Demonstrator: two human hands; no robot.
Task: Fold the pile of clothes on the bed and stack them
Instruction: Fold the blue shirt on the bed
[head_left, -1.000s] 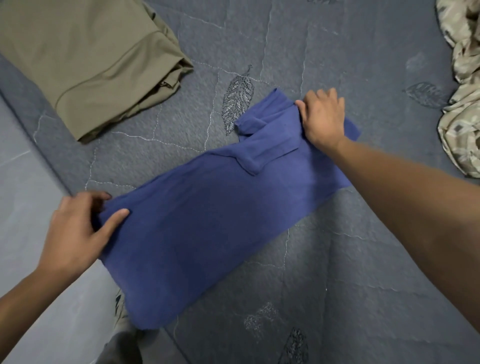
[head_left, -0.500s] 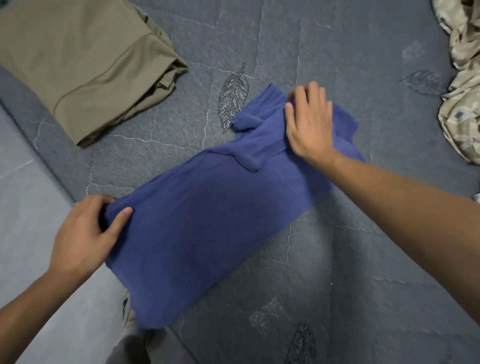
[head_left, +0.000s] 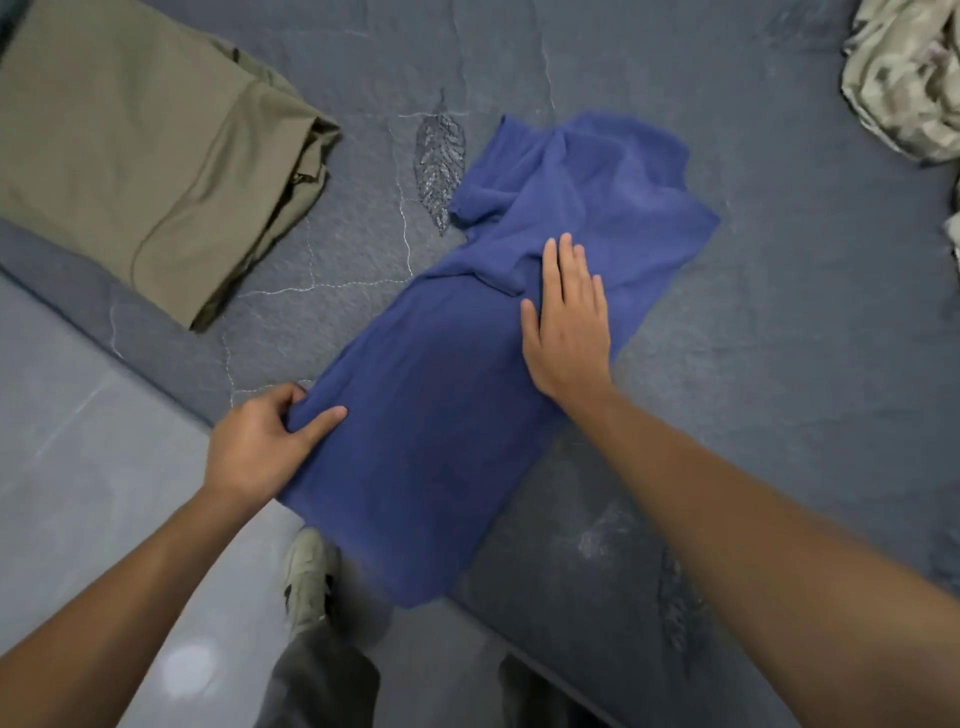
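1. Folded olive-green garment (head_left: 150, 156): lies flat at the far left of the bed (head_left: 779, 364), well apart from the blue garment, its layered edges facing right.
2. Left hand (head_left: 254, 447): grips the near left edge of the blue garment, thumb lying on top of the cloth and fingers curled under the bunched edge, close to the bed's edge.
3. Shoe (head_left: 306, 577): a pale shoe stands on the grey floor (head_left: 78, 441) below the overhanging end of the blue garment.
4. Blue garment (head_left: 441, 441): lies in a long folded strip running diagonally across the grey quilted bed, its near end hanging over the bed's edge and its far end rumpled, with a sleeve folded across.
5. Right hand (head_left: 569, 322): rests flat on the blue garment's middle, fingers straight and slightly spread, pointing away from the person, palm pressing the cloth.
6. Camouflage-patterned clothing (head_left: 904, 78): lies crumpled at the far right of the bed, well apart from the blue garment.
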